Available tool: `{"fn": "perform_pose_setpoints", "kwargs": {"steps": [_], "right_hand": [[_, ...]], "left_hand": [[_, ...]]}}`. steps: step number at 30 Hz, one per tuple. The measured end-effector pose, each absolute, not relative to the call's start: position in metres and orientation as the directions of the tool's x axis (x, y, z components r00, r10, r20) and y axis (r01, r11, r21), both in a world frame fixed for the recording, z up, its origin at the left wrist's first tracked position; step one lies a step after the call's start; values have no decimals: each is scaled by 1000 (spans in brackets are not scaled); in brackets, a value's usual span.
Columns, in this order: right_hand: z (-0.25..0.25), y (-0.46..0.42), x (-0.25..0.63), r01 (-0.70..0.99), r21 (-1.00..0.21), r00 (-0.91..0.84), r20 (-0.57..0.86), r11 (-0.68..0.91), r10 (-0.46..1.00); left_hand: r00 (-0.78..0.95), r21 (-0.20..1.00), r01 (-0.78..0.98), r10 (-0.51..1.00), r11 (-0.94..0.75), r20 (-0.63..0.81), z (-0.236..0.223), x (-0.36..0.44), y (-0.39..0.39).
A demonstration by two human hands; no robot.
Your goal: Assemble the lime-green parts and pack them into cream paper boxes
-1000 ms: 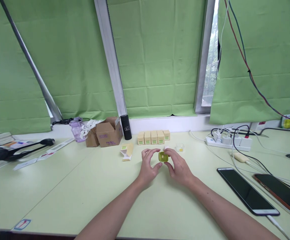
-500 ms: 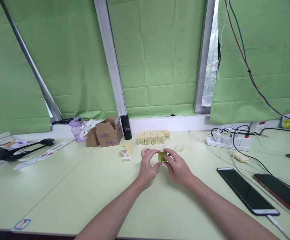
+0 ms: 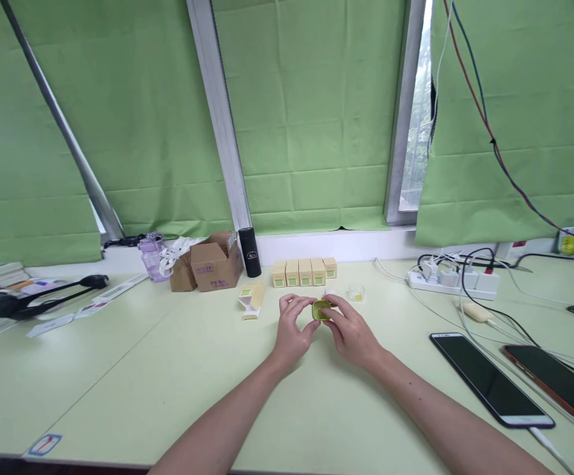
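A small green jar (image 3: 321, 310) sits between both my hands at the middle of the pale green table (image 3: 168, 369). My right hand (image 3: 350, 332) grips it from the right with thumb and fingers. My left hand (image 3: 292, 326) touches its left side with curled fingers. Just behind lie a small white cap (image 3: 330, 291) and a clear little dish (image 3: 355, 291). A row of several small cream boxes (image 3: 304, 271) stands further back. An opened cream box (image 3: 251, 298) lies on its side to the left.
Cardboard boxes (image 3: 210, 265), a black cylinder (image 3: 250, 251) and a purple bottle (image 3: 150, 258) stand at the back left. A headset (image 3: 30, 295) lies far left. Two phones (image 3: 489, 377) and a power strip (image 3: 452, 278) with cables occupy the right side.
Both hands drew a little closer around the green jar and tilted it, so its open face no longer shows. Nothing else moved.
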State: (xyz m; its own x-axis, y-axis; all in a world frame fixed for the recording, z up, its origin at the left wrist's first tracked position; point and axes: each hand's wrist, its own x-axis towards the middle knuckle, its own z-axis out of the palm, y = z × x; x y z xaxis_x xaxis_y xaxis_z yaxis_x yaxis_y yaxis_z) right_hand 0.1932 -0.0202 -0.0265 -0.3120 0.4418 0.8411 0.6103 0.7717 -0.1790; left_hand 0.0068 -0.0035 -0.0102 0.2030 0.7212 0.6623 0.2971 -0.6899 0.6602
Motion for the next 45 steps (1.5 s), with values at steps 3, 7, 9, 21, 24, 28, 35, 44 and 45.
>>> {"fn": "perform_pose_setpoints", "kwargs": {"steps": [3,7,9,21,24,28,35,44,45], "right_hand": [[-27,-20,194,598,-193,-286,856,778,432],[-27,-21,194,591,-194,-288,856,783,430],[-27,-21,194,590,-196,-290,854,783,432],[-26,-20,193,580,-187,-315,846,793,430],[-26,-20,192,583,-191,-313,844,790,435],[-25,-22,192,566,-240,-289,838,789,462],[-29,-20,193,520,-393,-158,828,759,537],[-23,-20,189,303,-732,36,649,610,760],[-22,-20,189,297,-753,45,625,587,779]], "left_hand": [[203,655,293,714,-697,669,-10,7,-4],[198,661,289,719,-693,667,-9,7,-5],[198,661,288,718,-693,667,-9,8,-5],[194,628,305,692,-716,695,-11,7,-5],[197,623,314,691,-717,696,-11,7,-5],[207,626,313,695,-714,689,-12,6,-4],[244,599,311,671,-738,700,-10,4,-6],[209,556,395,661,-731,721,-13,4,-2],[218,542,402,652,-738,726,-13,4,-2]]}}
